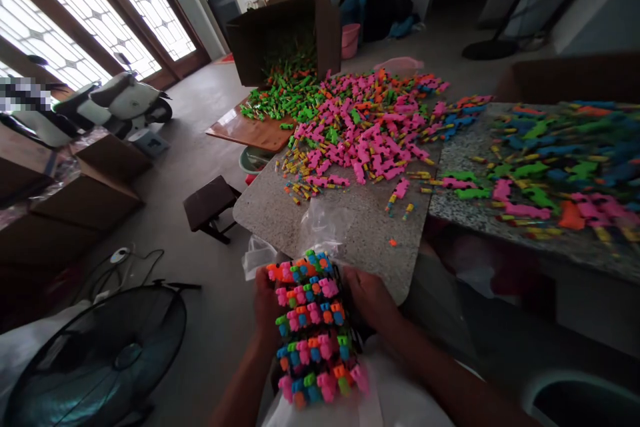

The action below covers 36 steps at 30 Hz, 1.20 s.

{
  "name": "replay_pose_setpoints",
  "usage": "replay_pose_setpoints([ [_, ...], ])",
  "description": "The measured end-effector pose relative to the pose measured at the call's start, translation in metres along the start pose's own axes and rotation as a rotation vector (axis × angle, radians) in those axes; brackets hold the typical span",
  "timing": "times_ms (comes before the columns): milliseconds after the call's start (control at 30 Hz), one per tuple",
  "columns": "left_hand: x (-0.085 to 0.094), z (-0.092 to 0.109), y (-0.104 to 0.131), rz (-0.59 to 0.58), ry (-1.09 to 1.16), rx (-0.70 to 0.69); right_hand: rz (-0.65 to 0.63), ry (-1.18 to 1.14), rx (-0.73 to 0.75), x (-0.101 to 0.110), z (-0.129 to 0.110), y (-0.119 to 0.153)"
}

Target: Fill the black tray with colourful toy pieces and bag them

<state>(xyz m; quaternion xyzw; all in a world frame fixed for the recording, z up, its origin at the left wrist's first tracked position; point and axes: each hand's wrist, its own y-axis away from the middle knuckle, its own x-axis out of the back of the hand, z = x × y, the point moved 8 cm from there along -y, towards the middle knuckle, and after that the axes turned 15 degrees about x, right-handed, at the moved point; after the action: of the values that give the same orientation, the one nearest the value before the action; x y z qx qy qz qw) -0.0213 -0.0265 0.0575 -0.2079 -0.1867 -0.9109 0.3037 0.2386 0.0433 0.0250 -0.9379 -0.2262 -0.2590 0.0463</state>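
In the head view, a bundle of small plastic toys [314,317], pink, green, blue and orange in several stacked rows, is held upright in front of my lap. My left hand [266,297] grips its left side, with most of the fingers hidden behind it. On the opposite side, my right hand [371,295] is closed against the upper right edge, its fingertips hidden too. Just beyond the bundle, a clear plastic bag [323,230] lies crumpled on the speckled table [367,230]. A loose pile of pink toys [370,130] covers the table's far part.
A tipped cardboard box [280,30] spills green toys [285,97] onto a wooden board [250,128]. More mixed toys lie on the right-hand table [460,210]. At left stand a stool [210,203], a fan [100,353], open cartons [90,203] and a scooter [133,97].
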Motion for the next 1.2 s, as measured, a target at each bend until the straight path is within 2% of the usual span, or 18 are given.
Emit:
replay_pose_setpoints([
  [67, 0.004, 0.001, -0.008, 0.068, 0.018, 0.013, -0.1, 0.159, -0.005, 0.0, -0.003, -0.005],
  [133, 0.0, 0.003, -0.016, 0.033, 0.032, 0.02, -0.179, 0.31, -0.02, 0.003, -0.004, -0.01],
  [200, -0.004, 0.006, -0.025, -0.024, 0.039, 0.031, -0.206, 0.392, -0.03, 0.008, -0.004, -0.017],
  [267, -0.003, 0.013, -0.03, -0.055, 0.037, 0.027, -0.146, 0.4, -0.007, 0.016, -0.004, -0.026],
  [333, 0.001, 0.024, -0.033, -0.05, 0.019, -0.006, -0.035, 0.348, 0.066, 0.024, -0.007, -0.038],
  [433, 0.006, 0.043, -0.037, -0.038, -0.051, -0.096, 0.083, 0.197, 0.225, 0.03, -0.018, -0.055],
  [500, 0.006, 0.057, -0.04, -0.07, -0.099, -0.172, 0.126, 0.078, 0.3, 0.034, -0.025, -0.065],
  [600, 0.003, 0.074, -0.045, -0.129, -0.112, -0.224, 0.204, -0.142, 0.289, 0.041, -0.029, -0.077],
  [700, 0.0, 0.085, -0.049, -0.198, -0.076, -0.181, 0.259, -0.333, 0.212, 0.045, -0.028, -0.081],
  [800, -0.002, 0.094, -0.047, -0.258, -0.008, -0.117, 0.343, -0.323, 0.239, 0.056, -0.033, -0.075],
  [900, -0.004, 0.097, -0.045, -0.376, 0.1, -0.033, 0.402, -0.149, 0.415, 0.072, -0.051, -0.063],
  [1000, -0.008, 0.099, -0.041, -0.577, 0.209, 0.065, 0.334, -0.026, 0.563, 0.078, -0.067, -0.054],
  [1100, -0.008, 0.102, -0.037, -0.704, 0.248, 0.115, 0.312, -0.022, 0.614, 0.082, -0.073, -0.05],
  [1200, -0.008, 0.107, -0.034, -0.783, 0.253, 0.119, 0.329, -0.12, 0.574, 0.082, -0.069, -0.05],
])
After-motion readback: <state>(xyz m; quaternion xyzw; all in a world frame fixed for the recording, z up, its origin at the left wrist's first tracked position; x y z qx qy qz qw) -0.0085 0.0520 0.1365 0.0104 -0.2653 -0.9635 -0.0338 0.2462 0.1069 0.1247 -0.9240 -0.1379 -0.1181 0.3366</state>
